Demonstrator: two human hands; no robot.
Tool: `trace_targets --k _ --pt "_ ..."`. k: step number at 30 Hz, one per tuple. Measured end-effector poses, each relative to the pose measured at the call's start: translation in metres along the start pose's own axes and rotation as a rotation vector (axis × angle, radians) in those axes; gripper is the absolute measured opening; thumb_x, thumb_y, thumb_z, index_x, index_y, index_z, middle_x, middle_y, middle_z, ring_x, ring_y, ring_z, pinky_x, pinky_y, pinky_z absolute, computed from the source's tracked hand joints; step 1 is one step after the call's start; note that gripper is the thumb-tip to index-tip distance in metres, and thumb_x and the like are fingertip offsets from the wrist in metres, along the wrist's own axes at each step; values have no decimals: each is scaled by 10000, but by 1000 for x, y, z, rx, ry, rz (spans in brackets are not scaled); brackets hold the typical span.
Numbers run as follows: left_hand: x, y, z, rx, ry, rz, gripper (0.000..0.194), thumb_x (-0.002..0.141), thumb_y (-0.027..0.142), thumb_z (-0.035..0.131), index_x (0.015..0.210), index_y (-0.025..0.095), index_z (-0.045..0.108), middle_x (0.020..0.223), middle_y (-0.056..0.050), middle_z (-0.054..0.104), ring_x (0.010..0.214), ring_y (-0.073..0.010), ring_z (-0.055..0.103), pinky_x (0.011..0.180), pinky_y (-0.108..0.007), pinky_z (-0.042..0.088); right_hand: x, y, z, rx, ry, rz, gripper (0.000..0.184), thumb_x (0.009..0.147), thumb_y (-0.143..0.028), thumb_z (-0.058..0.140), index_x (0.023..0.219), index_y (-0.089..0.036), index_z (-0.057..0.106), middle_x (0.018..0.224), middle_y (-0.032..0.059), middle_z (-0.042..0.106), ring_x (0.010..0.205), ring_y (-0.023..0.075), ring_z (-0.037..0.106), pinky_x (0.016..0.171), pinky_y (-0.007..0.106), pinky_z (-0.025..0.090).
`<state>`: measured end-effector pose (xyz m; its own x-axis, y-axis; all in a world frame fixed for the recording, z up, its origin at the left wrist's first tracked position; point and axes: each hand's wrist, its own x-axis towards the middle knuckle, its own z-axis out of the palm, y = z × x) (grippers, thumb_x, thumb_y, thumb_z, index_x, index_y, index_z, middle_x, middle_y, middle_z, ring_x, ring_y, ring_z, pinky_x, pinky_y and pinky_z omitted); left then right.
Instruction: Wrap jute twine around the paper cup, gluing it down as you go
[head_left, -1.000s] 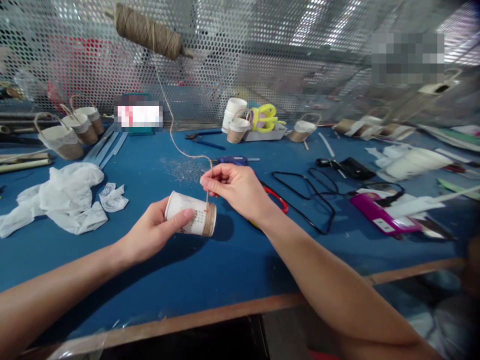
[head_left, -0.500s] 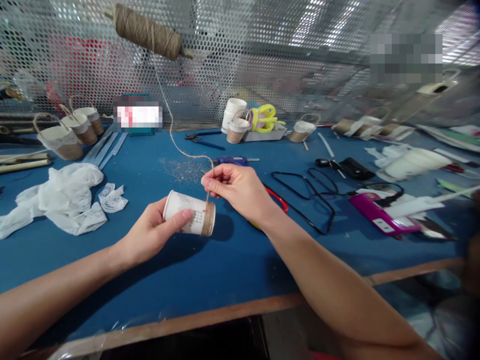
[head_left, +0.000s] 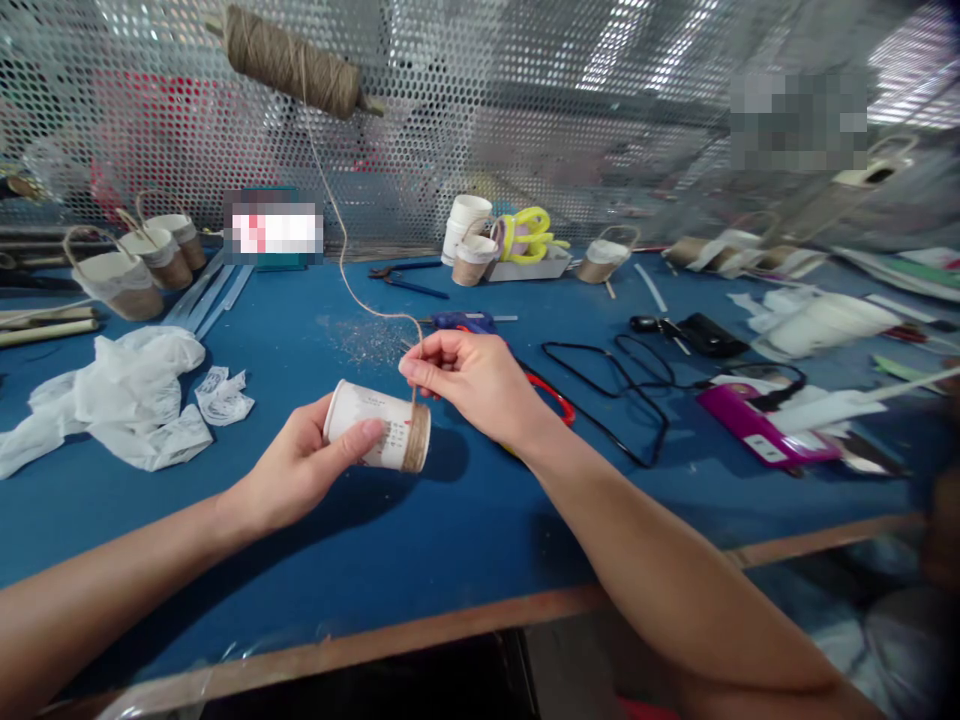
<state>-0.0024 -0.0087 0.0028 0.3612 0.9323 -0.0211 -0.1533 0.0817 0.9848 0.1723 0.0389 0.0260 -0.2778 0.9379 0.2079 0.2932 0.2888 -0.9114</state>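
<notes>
My left hand (head_left: 315, 455) is closed around a white paper cup (head_left: 364, 420) tipped on its side above the blue table, thumb across the printed wall. Bands of brown twine (head_left: 417, 440) wrap the cup's bottom end at the right. Close above that end, my right hand (head_left: 465, 375) pinches the twine between thumb and fingertips. From there the strand runs up in a loose curve to a twine spool (head_left: 292, 62) on a rod against the perforated metal screen. Beyond my right hand lies a blue glue gun (head_left: 463, 321), partly hidden.
Twine-wrapped cups with handles (head_left: 116, 283) stand at the back left. White lace fabric (head_left: 127, 390) lies in a heap on the left. Pliers (head_left: 409, 278) rest at the back. A black cable (head_left: 645, 400) loops toward a purple power strip (head_left: 757, 430) on the right.
Almost nothing differs. The cup has turned very slightly in my left hand, and my right hand keeps its pinch on the twine.
</notes>
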Motion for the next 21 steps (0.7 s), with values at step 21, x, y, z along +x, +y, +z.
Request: trace_targets --k 21 --pt "0 -2 0 -36 46 -16 194 740 298 628 857 144 630 774 -28 660 665 -116 549 633 -206 430 -1 6 4 -19 -100 76 179 667 -315 670 731 -161 605 658 4 612 617 118 558 602 269 448"
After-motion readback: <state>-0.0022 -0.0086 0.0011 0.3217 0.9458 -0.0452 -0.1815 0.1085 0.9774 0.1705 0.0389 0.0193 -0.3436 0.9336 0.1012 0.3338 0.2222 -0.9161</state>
